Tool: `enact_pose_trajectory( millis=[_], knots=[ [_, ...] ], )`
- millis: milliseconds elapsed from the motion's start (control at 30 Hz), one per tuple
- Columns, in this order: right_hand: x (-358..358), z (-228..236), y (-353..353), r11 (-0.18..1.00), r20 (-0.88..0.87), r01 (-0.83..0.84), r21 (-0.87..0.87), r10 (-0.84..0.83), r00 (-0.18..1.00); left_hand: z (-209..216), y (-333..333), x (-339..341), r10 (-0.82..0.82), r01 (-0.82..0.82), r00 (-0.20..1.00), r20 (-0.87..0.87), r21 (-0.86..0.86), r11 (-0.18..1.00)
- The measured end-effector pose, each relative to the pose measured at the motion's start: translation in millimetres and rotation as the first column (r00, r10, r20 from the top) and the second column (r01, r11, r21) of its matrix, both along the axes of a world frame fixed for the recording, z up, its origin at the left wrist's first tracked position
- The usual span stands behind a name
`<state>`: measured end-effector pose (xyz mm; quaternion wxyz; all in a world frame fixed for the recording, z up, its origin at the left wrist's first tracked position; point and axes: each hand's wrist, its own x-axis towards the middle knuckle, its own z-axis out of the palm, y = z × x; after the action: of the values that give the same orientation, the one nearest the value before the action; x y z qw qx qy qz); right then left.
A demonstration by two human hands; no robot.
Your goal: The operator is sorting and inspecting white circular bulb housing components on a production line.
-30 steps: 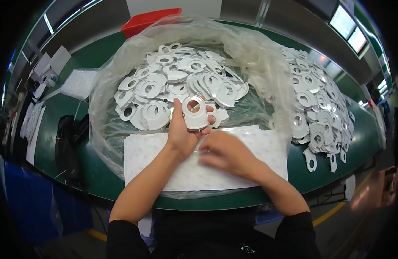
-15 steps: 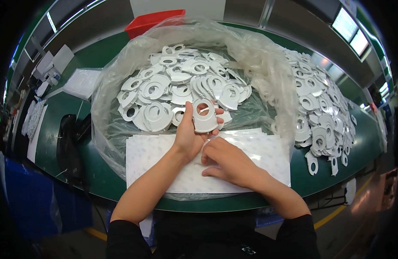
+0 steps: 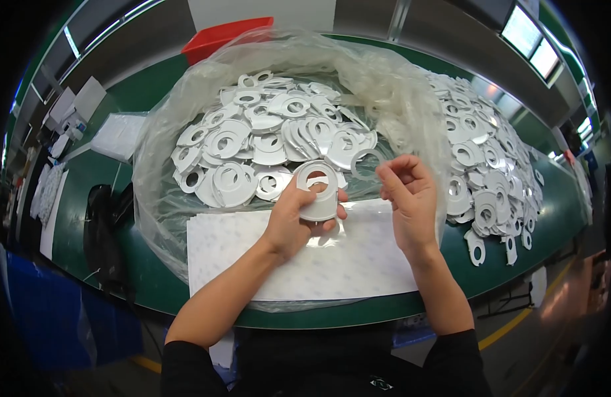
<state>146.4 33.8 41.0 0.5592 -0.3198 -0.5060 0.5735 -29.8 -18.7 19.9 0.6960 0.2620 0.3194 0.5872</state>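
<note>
Above the near white sheet (image 3: 358,264), the left hand (image 3: 289,221) grips a white holed plate (image 3: 319,210), some fingers hidden behind it. To its right, the right hand (image 3: 413,198) pinches a pale ring (image 3: 354,165) I can barely make out; beyond, heaped plates (image 3: 269,156) hide one another.

black top (image 3: 319,370), loose short sleeves (image 3: 448,364), straight hems near the elbows. small pale eye-shaped emblem (image 3: 381,383) right of centre on the fabric. forearms (image 3: 219,291), left hand (image 3: 291,223) and right hand (image 3: 415,206) bare.
</note>
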Motion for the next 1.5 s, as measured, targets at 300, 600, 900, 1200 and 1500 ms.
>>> enact_pose_trajectory(
  millis=[300, 600, 900, 1200, 1500],
  knots=[
    [-11, -4, -11, 0.998, -0.010, -0.053, 0.024, 0.053, 0.999, -7, -5, 1, -0.071, 0.079, 0.994, -0.085, 0.099, 0.992],
    [-19, -13, -11, 0.988, 0.045, -0.147, -0.044, 0.149, 0.988, -17, -2, 6, -0.139, 0.139, 0.990, -0.006, -0.031, 0.990],
    [-21, -16, -12, 0.990, 0.088, -0.142, -0.023, 0.144, 0.986, -17, -1, 4, -0.174, 0.174, 0.982, 0.074, 0.008, 0.985],
    [-16, -15, -6, 1.000, 0.058, 0.024, 0.010, -0.024, 0.998, -12, -3, 9, -0.095, 0.093, 0.982, -0.162, -0.020, 0.995],
    [-21, -16, -14, 0.986, 0.083, -0.157, -0.051, 0.161, 0.983, -17, -1, 9, -0.111, 0.105, 0.990, -0.088, -0.075, 0.992]
  ],
)
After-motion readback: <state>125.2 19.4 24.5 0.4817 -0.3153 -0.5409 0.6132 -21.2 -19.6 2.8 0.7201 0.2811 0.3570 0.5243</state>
